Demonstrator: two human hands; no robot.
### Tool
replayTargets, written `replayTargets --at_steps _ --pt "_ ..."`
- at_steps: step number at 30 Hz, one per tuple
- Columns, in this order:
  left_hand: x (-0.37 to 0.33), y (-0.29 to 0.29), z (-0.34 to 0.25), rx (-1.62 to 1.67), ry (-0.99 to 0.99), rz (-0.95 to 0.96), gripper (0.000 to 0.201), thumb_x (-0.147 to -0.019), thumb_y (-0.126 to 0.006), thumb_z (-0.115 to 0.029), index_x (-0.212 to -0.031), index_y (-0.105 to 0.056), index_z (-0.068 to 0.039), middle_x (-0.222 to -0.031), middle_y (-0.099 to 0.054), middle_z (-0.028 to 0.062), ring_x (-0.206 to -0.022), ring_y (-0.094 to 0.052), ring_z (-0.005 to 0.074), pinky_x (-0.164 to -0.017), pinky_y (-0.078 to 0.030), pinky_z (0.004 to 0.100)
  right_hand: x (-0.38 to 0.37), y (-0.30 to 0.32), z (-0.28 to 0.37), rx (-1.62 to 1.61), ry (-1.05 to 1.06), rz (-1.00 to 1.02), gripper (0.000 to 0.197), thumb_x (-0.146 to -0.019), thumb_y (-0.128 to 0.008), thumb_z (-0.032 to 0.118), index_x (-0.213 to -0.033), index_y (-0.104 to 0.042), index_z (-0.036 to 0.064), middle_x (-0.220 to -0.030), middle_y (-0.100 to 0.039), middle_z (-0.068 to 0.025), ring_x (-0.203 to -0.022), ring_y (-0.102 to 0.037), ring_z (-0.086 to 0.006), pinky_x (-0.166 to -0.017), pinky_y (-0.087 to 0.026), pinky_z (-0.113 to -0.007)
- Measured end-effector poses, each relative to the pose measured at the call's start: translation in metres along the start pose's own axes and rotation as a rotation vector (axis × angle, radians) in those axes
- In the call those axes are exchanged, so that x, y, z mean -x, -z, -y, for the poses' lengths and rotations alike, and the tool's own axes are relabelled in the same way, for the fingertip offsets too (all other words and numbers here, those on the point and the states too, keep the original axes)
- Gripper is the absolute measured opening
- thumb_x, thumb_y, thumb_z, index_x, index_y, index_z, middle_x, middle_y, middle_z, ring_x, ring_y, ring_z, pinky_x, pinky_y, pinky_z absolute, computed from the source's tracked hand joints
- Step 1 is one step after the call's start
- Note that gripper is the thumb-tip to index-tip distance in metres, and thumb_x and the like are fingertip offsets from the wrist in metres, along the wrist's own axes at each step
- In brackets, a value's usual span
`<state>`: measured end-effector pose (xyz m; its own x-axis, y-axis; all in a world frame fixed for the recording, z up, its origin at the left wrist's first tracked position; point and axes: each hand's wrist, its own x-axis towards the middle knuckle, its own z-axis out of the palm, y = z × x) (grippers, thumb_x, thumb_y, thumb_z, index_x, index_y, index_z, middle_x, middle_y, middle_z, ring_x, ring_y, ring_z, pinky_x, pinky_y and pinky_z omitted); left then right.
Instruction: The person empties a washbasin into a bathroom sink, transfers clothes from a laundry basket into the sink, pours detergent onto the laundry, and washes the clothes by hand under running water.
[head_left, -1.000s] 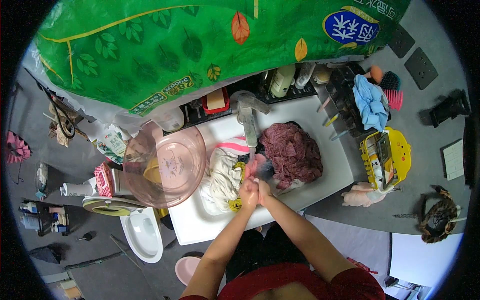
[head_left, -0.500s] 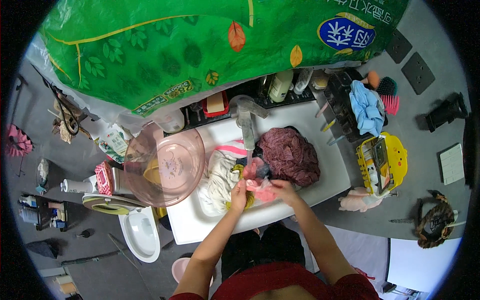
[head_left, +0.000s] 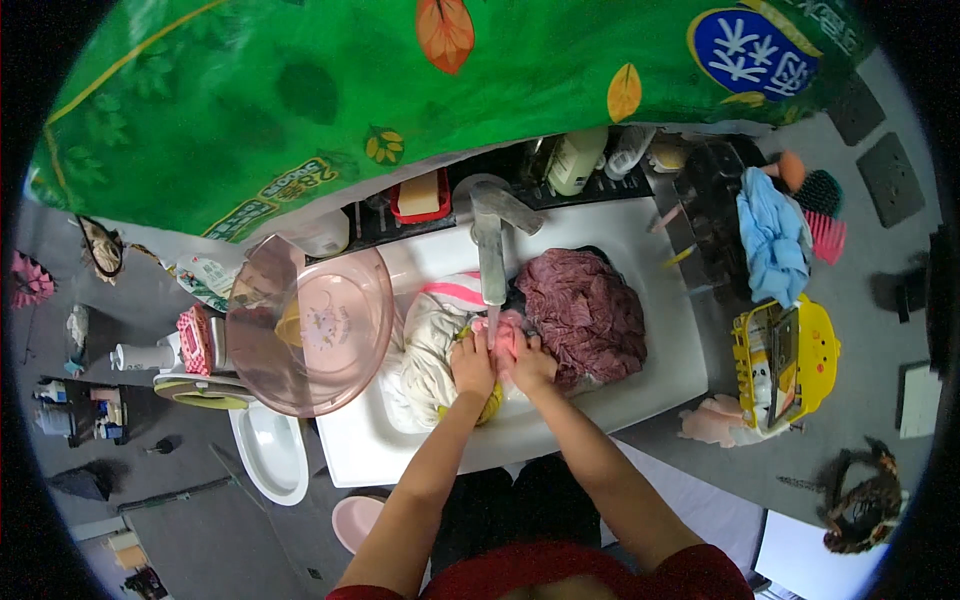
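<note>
Pink cloth [head_left: 509, 335] lies in the white sink [head_left: 375, 455], below the tap [head_left: 490, 250], where a thin stream of water [head_left: 493, 320] falls onto it. My left grip [head_left: 473, 369] has its fingers at the cloth's left side, and my right grip [head_left: 532, 367] touches its right side, backs of both upward; I cannot tell how far either is closed or whether any cloth is pinched. Cream-white fabric [head_left: 428, 365] lies beside my left grip, a maroon heap [head_left: 585, 310] near my right, and a see-through pink basin [head_left: 362, 350] overlaps the sink's left end.
</note>
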<state>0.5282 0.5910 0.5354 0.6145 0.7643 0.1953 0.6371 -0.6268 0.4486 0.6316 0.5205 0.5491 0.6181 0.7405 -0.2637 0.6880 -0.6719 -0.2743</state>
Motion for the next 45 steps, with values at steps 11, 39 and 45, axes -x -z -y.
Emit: replayTargets --at_steps 11,39,45 --pt "-0.011 -0.028 0.005 -0.130 -0.080 0.097 0.043 -0.071 -0.057 -0.014 -0.113 -0.048 -0.008 -0.099 -0.051 0.0146 -0.090 -0.047 0.0324 -0.077 -0.038 0.0406 -0.048 -0.041 -0.030 0.103 -0.104 0.089 0.032 -0.082 -0.047 0.037 -0.100 -0.054 0.0122 -0.080 -0.062 -0.0177 -0.072 -0.060 -0.0346 -0.062 -0.047 -0.043" --pt "0.005 0.174 -0.034 1.316 0.123 -0.008 0.016 -0.091 -0.045 -0.020 -0.092 -0.045 -0.005 -0.083 -0.049 0.0015 -0.068 -0.046 0.0071 -0.064 -0.042 0.0222 0.074 0.153 0.000 -1.266 0.335 0.377 0.040 -0.070 -0.066 0.004 -0.108 -0.053 0.0028 -0.096 -0.056 -0.0076 -0.080 -0.055 -0.0111 -0.068 -0.047 -0.025" --pt "0.023 0.141 -0.024 1.525 0.562 0.092 0.026 -0.092 -0.039 -0.034 -0.091 -0.043 -0.008 -0.080 -0.047 0.0011 -0.068 -0.046 0.0082 -0.061 -0.042 0.0225 0.066 0.148 -0.014 -0.869 0.089 0.635 0.031 -0.067 -0.069 0.006 -0.095 -0.056 0.0044 -0.072 -0.055 -0.0020 -0.059 -0.054 -0.0088 -0.054 -0.047 -0.022"
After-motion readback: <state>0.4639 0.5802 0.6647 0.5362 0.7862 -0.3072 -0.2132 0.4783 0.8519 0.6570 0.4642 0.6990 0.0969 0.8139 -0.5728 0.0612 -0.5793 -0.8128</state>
